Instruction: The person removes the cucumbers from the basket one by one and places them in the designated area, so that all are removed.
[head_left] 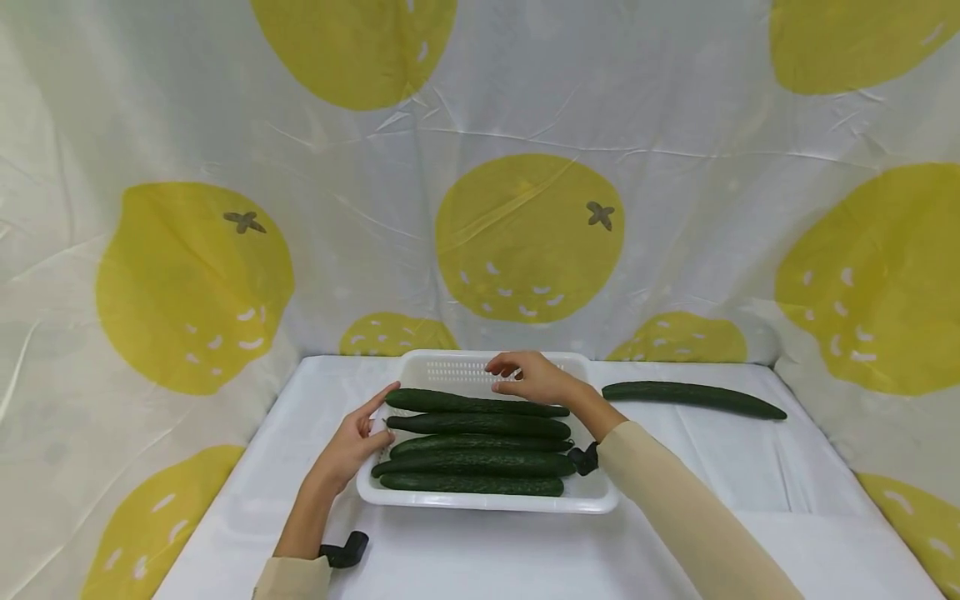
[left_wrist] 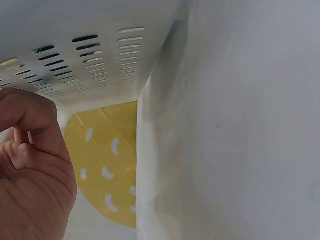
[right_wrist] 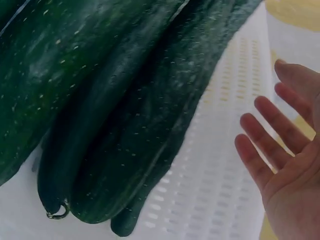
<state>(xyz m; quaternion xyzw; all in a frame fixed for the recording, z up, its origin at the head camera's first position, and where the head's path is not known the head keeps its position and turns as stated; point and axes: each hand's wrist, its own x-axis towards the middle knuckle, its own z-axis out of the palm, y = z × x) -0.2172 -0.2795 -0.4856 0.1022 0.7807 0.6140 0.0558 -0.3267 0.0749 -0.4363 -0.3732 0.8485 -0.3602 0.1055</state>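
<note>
A white plastic basket with slotted walls holds several long dark green cucumbers lying side by side. My left hand grips the basket's left rim, thumb over the edge. In the left wrist view its curled fingers are against the outside of the slotted wall. Over the far part of the basket hovers my right hand, fingers spread and nothing in them. The right wrist view shows this hand apart from the cucumbers, which lie beside it.
One more cucumber lies on the white-covered table, right of the basket. Behind the table hangs a pale cloth printed with yellow lemons. Each wrist wears a small black device.
</note>
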